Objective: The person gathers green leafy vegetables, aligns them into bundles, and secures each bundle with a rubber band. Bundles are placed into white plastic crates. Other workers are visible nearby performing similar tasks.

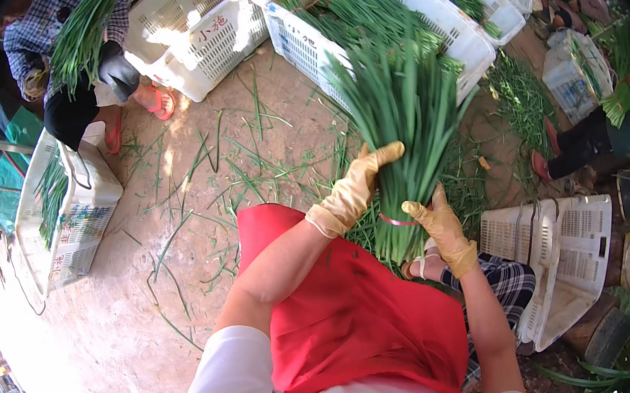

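Observation:
Between my two hands is a thick bunch of garlic chives (407,101), its leaves fanned away from me and its pale stem ends near my foot. A pink band (398,219) circles the stems low down. My left hand (356,188), in a thin yellowish glove, grips the left side of the bunch, thumb across the leaves. My right hand (443,227), gloved likewise, holds the stems at the right, close to the band. Just beyond the leaf tips, a white plastic crate (307,48) holds several banded chive bunches (361,5).
More white crates (200,50) stand along the far side. Another crate (85,220) with chives is at left, beside a person in a checked shirt (32,43) holding chives. Stacked crates (574,258) sit at right. Loose leaves litter the ground (259,138). Other people work at far right.

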{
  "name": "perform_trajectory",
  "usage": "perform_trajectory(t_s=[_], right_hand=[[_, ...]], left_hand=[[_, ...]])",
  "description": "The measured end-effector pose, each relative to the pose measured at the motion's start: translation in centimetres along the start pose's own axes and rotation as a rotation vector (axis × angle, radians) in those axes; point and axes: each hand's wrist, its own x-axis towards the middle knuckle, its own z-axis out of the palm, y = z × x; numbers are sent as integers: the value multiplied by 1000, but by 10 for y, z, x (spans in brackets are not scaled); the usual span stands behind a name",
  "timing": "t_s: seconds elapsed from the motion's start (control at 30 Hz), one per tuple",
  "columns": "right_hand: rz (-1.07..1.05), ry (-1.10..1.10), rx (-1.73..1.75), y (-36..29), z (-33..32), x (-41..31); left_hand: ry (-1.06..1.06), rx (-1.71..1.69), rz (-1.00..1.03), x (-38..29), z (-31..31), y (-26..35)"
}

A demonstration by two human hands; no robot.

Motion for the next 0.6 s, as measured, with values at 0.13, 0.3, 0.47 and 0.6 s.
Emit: perform_trajectory(t_s=[0.13, 0.3, 0.47, 0.6], right_hand=[[99, 47, 358, 27, -11, -4], [231, -37, 734, 18, -29, -33], [143, -88, -593, -24, -42, -26], [96, 119, -107, -33, -56, -23]], left_hand=[[-291, 156, -32, -16, 12, 11], [-77, 400, 2, -19, 3, 26], [-393, -225, -361, -16, -9, -25], [-382, -197, -459, -26, 1, -9]])
